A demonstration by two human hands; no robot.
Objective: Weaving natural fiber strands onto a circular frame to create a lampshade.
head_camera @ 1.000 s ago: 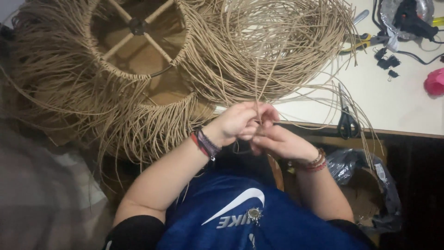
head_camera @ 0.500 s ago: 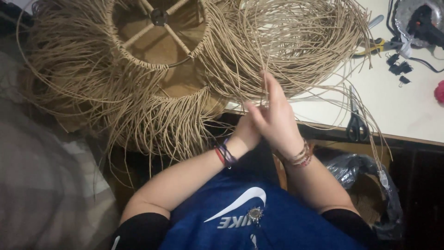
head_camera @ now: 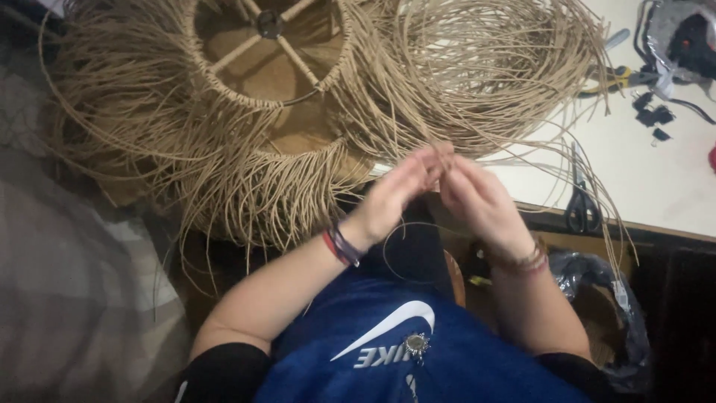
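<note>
Looking down in the head view, the left hand (head_camera: 399, 195) and right hand (head_camera: 477, 200) meet fingertip to fingertip just in front of the woven lampshade frame (head_camera: 268, 82). Both sets of fingers are drawn together and pinched on thin tan fibre strands (head_camera: 440, 145) that trail from the frame's loose fringe. A mass of uncut strands (head_camera: 507, 75) lies coiled to the right of the frame, on the white table (head_camera: 656, 186). Black-handled scissors (head_camera: 582, 205) rest on the table, further right of the frame, near the table's front edge. Yellow-handled pliers (head_camera: 615, 75) and a tangle of dark cables (head_camera: 686, 45) sit at the far right, well apart from the frame.
</note>
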